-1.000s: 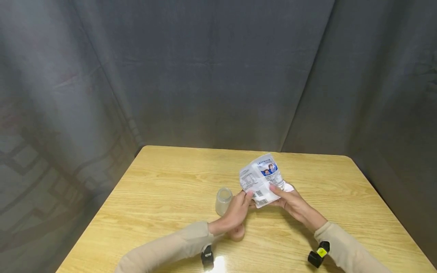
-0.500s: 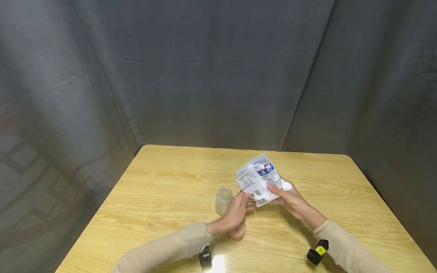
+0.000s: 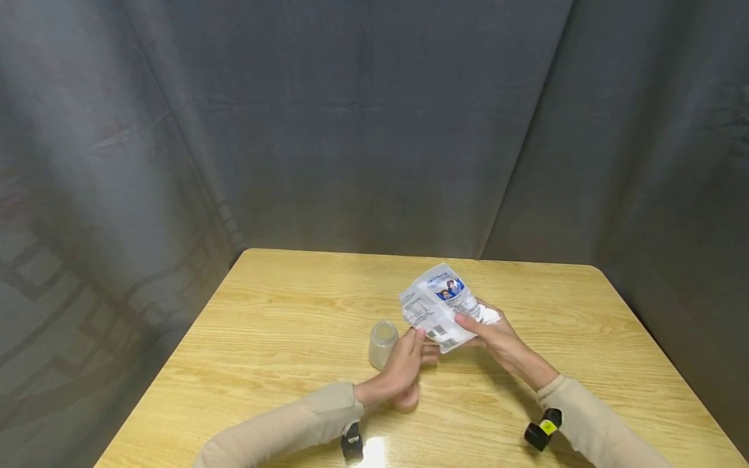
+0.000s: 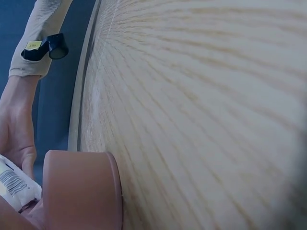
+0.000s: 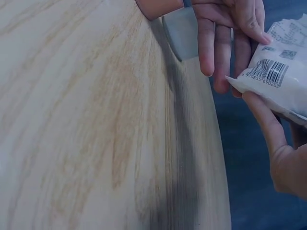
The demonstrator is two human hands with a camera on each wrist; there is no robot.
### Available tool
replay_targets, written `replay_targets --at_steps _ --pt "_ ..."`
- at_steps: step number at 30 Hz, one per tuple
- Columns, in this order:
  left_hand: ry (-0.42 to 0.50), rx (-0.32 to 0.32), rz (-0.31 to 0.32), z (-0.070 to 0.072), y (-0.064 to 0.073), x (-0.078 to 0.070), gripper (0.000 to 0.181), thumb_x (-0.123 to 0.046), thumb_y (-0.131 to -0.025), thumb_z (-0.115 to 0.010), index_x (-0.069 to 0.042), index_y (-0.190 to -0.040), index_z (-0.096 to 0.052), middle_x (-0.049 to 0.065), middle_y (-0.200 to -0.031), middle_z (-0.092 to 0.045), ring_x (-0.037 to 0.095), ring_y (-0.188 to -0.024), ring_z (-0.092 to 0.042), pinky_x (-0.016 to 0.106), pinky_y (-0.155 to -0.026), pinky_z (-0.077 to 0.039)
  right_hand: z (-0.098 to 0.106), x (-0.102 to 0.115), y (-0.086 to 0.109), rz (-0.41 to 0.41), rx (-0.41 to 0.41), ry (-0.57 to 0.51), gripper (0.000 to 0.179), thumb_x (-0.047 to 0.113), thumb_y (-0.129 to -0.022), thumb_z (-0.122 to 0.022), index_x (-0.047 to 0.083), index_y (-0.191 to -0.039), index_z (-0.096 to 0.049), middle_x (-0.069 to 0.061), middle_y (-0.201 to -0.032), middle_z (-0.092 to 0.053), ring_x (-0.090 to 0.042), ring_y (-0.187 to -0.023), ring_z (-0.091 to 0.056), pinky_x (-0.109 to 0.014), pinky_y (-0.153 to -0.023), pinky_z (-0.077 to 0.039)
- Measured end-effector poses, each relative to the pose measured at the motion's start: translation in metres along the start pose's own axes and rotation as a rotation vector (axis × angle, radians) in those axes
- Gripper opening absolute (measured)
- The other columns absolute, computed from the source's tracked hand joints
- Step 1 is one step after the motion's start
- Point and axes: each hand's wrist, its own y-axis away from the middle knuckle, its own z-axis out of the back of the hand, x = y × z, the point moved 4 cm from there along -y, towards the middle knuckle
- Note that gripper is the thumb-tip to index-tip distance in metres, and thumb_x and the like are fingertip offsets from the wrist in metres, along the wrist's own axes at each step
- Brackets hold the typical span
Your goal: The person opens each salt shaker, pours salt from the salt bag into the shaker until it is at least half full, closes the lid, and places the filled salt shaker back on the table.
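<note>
A white printed pouch with a barcode and a blue picture is held tilted over the table. My right hand grips its right side, thumb on the front and fingers behind. At the lower left corner my left hand pinches the pouch between thumb and forefinger, its other fingers extended. In the right wrist view the barcode corner of the pouch lies between both hands. A glass jar without a lid stands just left of my left hand. Partly hidden below that hand is a pinkish round lid-like piece.
The light wooden table has its far edge against a grey curtain. In the left wrist view the pinkish piece sits on the tabletop, close to my left hand. Black wrist cameras hang from both sleeves.
The pouch has shifted slightly left and tilted further toward the jar, with the left thumb sliding nearer its edge. The jar and pinkish piece have stayed put.
</note>
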Motion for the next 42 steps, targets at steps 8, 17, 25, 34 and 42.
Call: replay_targets --at_steps 8,17,25,34,42 --pt "-0.003 0.002 0.016 -0.001 -0.001 0.005 0.041 -0.019 -0.111 -0.025 0.008 -0.139 -0.041 0.028 -0.124 -0.060 0.037 -0.106 -0.066 0.038 -0.088 -0.058 0.000 0.004 -0.001 0.006 -0.017 0.033 0.033 0.009 -0.096 -0.065 0.007 -0.128 -0.056 -0.005 -0.101 -0.072 -0.022 -0.086 -0.071 -0.045 -0.076 -0.061" --pt "-0.044 0.005 0.006 -0.001 -0.002 0.007 0.043 -0.021 -0.111 -0.023 0.009 -0.133 -0.045 0.026 -0.117 -0.064 0.035 -0.106 -0.066 0.041 -0.092 -0.056 -0.002 0.009 -0.003 0.029 -0.020 0.060 0.026 0.006 -0.096 -0.065 0.002 -0.120 -0.056 -0.005 -0.098 -0.072 -0.021 -0.083 -0.071 -0.042 -0.074 -0.062" --pt "-0.067 0.018 0.024 -0.003 0.000 0.009 0.046 -0.026 -0.111 -0.021 0.005 -0.134 -0.045 0.021 -0.117 -0.065 0.037 -0.109 -0.065 0.040 -0.094 -0.055 -0.003 0.010 -0.006 0.035 -0.021 0.112 0.030 0.009 -0.096 -0.066 0.003 -0.123 -0.056 -0.004 -0.097 -0.073 -0.020 -0.082 -0.071 -0.039 -0.072 -0.062" --pt "-0.082 0.002 0.021 -0.002 0.002 0.007 0.042 -0.021 -0.111 -0.024 0.008 -0.125 -0.051 0.022 -0.111 -0.066 0.037 -0.106 -0.065 0.040 -0.094 -0.055 -0.006 0.015 -0.008 0.059 -0.006 0.174 0.027 0.008 -0.094 -0.068 0.007 -0.119 -0.060 -0.005 -0.096 -0.072 -0.020 -0.080 -0.071 -0.039 -0.068 -0.062" --pt "-0.087 -0.022 0.029 -0.001 0.003 0.005 0.041 -0.018 -0.111 -0.025 0.009 -0.119 -0.055 0.020 -0.106 -0.068 0.037 -0.102 -0.066 0.042 -0.093 -0.055 -0.010 0.020 -0.011 0.100 0.006 0.241 0.033 0.007 -0.093 -0.068 -0.005 -0.122 -0.057 -0.006 -0.096 -0.071 -0.020 -0.079 -0.070 -0.037 -0.065 -0.062"
